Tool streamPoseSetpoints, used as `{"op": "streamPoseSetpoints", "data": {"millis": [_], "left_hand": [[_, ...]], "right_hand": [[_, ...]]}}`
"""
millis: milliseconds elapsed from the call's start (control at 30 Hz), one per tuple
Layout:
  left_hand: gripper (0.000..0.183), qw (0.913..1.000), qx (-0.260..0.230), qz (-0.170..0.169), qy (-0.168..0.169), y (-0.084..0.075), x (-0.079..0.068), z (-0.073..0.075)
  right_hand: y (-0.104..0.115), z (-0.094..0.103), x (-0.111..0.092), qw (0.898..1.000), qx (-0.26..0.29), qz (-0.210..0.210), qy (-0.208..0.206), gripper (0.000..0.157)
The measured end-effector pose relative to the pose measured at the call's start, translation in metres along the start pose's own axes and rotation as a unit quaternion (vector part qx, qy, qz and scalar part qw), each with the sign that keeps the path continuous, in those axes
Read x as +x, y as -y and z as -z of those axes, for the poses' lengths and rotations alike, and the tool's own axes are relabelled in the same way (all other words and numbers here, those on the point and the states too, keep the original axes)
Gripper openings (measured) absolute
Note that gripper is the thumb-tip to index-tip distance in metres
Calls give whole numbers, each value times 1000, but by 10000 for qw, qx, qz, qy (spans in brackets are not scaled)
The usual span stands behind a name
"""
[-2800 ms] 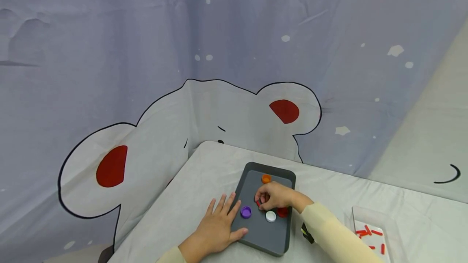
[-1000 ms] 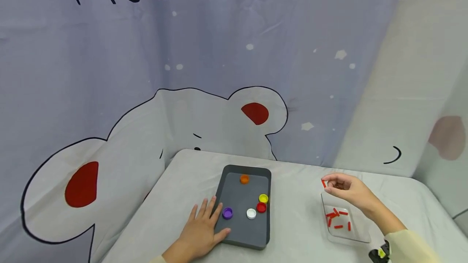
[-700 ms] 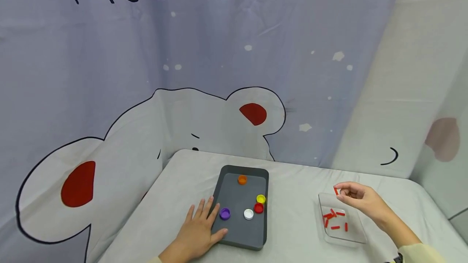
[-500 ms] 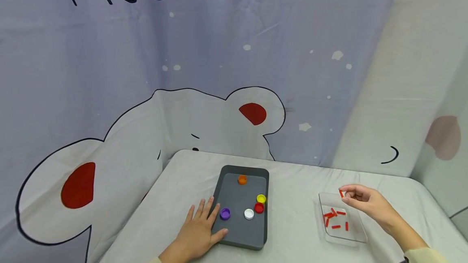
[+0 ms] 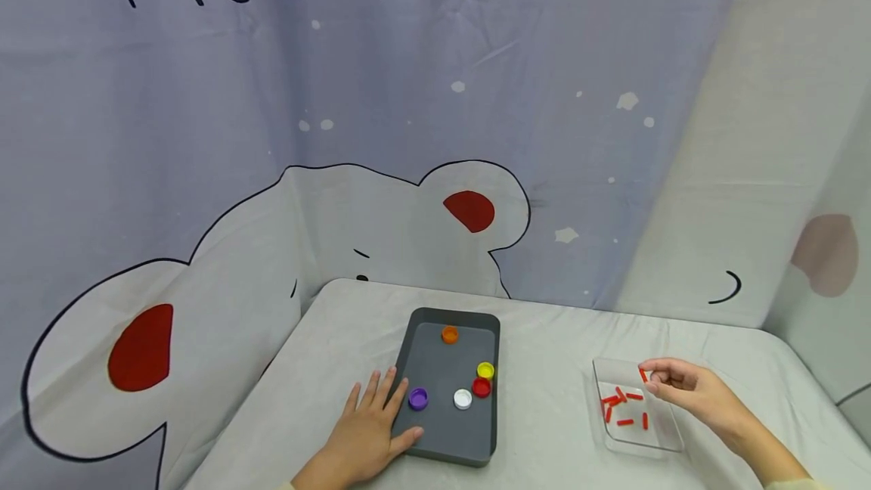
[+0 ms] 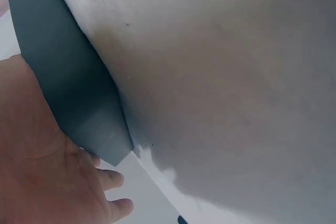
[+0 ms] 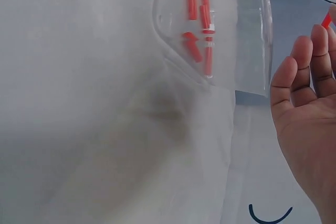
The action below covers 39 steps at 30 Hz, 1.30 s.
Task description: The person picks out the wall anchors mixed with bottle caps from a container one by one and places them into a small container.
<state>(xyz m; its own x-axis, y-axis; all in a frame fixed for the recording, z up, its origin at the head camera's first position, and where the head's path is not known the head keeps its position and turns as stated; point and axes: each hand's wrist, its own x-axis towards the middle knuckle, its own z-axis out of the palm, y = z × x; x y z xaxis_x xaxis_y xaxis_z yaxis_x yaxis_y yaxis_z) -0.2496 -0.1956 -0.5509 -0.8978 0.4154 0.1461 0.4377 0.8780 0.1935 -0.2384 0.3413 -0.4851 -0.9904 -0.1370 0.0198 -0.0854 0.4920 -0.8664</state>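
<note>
My right hand [image 5: 708, 399] pinches a small red stick [image 5: 643, 375] between thumb and index finger, above the right rim of a clear plastic box [image 5: 670, 418]. Several similar red sticks [image 5: 625, 423] lie scattered in that box. In the right wrist view the other fingers [image 7: 302, 56] of this hand are loosely bent, and the pinched stick shows only at the right edge. Flat with spread fingers, my left hand [image 5: 364, 433] rests at the left edge of a grey tray [image 5: 445, 441]; the left wrist view shows its palm [image 6: 42, 150] beside the tray's wall [image 6: 68, 72].
On the tray stand small round caps: orange [image 5: 450, 335] at the far end, yellow [image 5: 485, 371] and red [image 5: 481, 387] close together at the right, white [image 5: 463, 399] nearby, purple [image 5: 418, 399] at the left. White cloth [image 5: 544, 414] covers the table; a printed curtain [image 5: 381, 97] hangs behind.
From over the tray, my right hand has moved right with a red stick, then lowered toward the clear box's right side. The head view has turned right. My left hand stays at the tray.
</note>
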Motion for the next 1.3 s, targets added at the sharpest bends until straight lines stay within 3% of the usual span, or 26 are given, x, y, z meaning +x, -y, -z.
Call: {"op": "streamPoseSetpoints", "data": {"millis": [333, 467, 567, 667, 767, 833, 967, 1100, 1233, 1300], "left_hand": [[84, 9985, -485, -41, 256, -4, -1, 14], [84, 9961, -835, 26, 302, 0, 3, 20], [80, 9940, -1089, 55, 80, 9, 9, 26], [76, 9928, -1177, 78, -191, 24, 17, 33], [72, 9936, -1076, 91, -336, 42, 25, 39], [71, 9952, -909, 85, -359, 52, 30, 42], [70, 9976, -601, 66, -343, 67, 41, 46], [75, 9991, -297, 237, -201, 77, 51, 47], [82, 9984, -211, 478, -219, 87, 57, 41], [83, 9979, -257, 536, -257, 89, 58, 38]], "right_hand": [[-6, 2, -5, 10000, 18, 53, -28, 40], [-6, 7, -6, 9997, -79, 33, -215, 40], [-7, 10, -7, 9970, -468, -9, -618, 40], [-10, 11, -8, 9813, -1396, 351, -1278, 34], [-16, 10, -9, 9460, -2395, 807, -2029, 26], [-21, 10, -9, 9290, -2780, 995, -2230, 27], [-32, 14, -9, 9134, -3328, 1124, -2057, 43], [-43, 18, -10, 9084, -3772, 841, -1592, 63], [-49, 22, -16, 9190, -3788, 198, -1076, 75], [-52, 22, -18, 9212, -3761, 91, -989, 76]]}}
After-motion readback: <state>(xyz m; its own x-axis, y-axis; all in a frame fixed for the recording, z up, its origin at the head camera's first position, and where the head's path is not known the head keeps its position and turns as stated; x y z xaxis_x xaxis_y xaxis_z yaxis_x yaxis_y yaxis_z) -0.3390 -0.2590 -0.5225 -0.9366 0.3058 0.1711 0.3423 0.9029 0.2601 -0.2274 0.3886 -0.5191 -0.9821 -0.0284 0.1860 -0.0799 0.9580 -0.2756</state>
